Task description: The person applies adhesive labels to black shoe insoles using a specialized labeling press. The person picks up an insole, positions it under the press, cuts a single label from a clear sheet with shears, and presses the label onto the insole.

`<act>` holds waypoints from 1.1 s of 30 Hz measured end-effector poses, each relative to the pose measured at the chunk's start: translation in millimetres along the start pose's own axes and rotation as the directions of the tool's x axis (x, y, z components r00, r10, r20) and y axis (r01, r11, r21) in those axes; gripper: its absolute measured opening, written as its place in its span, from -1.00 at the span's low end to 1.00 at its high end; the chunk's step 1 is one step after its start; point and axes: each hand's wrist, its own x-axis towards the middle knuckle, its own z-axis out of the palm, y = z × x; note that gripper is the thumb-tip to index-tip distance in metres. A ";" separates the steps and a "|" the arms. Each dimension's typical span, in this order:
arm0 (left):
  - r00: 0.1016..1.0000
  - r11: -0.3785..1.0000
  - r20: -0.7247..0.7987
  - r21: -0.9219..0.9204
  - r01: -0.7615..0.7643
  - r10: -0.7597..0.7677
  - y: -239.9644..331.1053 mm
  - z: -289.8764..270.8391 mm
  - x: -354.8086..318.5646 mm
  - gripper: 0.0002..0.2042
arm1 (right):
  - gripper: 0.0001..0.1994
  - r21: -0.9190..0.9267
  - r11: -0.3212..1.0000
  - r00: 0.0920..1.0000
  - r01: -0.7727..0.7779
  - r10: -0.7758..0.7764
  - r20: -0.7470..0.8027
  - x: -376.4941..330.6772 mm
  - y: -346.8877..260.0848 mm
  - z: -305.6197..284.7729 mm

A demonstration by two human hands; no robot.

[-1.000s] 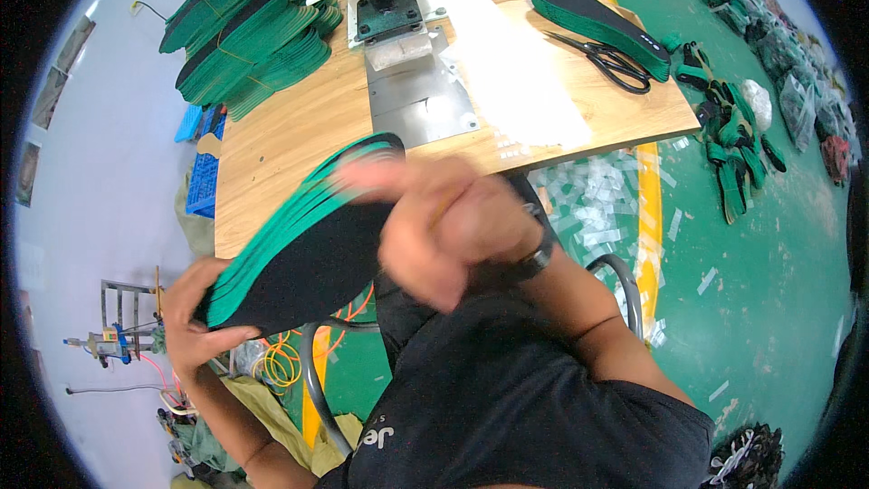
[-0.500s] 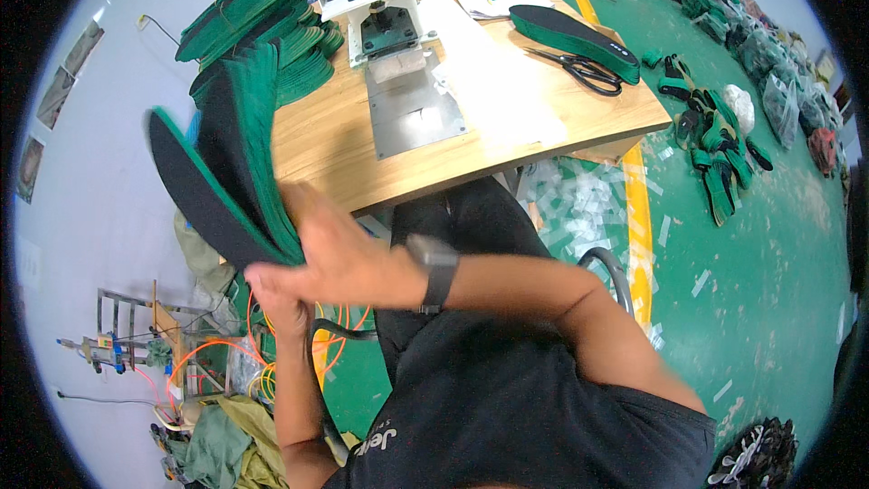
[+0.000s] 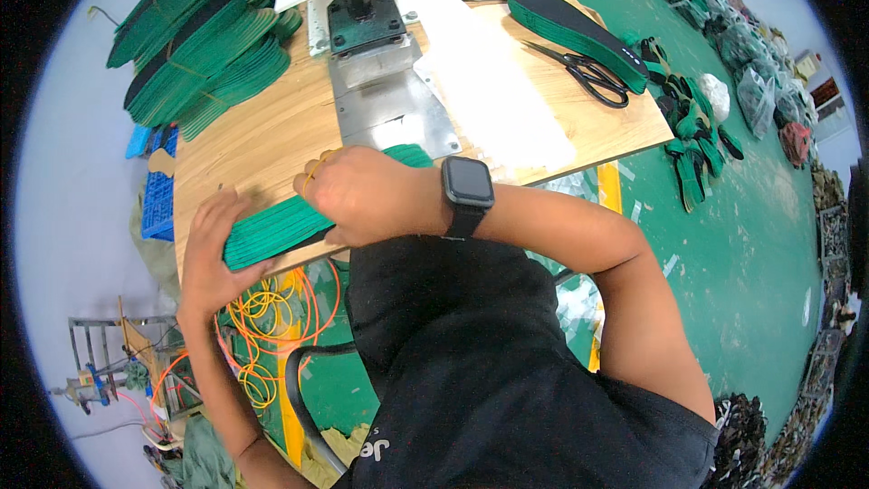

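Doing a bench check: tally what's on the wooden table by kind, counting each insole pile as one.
Green insole stacks: 3, one held by the left hand and right hand, one at the back left, one at the back right
Scissors: 1
Press machine: 1
Total: 5

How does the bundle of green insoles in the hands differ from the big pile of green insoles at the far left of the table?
The bundle of insoles is small, gripped by the left hand and right hand at the table's near edge. The big pile is far larger, fanned out, untouched, at the far left corner. Both are green with dark faces and lie on the wooden table.
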 end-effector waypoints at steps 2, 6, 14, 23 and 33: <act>0.986 0.962 0.026 -0.214 0.167 -0.165 -6.4 4.0 3.9 -0.28 | -0.45 0.009 0.999 0.995 0.046 -0.045 -0.093 -9.5 9.9 -9.2; 0.942 0.875 -0.201 -0.460 0.153 -0.270 -14.8 19.4 -9.8 -0.22 | -0.36 0.070 0.986 0.987 -0.151 0.154 -0.051 -38.6 27.1 -15.6; 0.892 0.854 -0.308 -0.501 0.144 -0.331 -14.4 39.4 -4.3 -0.24 | -0.26 0.106 0.971 0.969 -0.216 0.227 -0.098 -25.0 30.6 -17.8; 0.891 0.824 -0.374 -0.567 -0.001 -0.256 -11.1 47.2 -1.3 -0.29 | -0.26 0.225 0.936 0.941 -0.270 0.306 -0.144 -38.6 36.1 -13.4; 0.905 0.876 -0.369 -0.481 0.010 -0.213 -28.0 49.3 -4.8 -0.34 | -0.41 0.344 0.907 0.924 -0.244 0.325 -0.201 -47.3 51.1 -1.5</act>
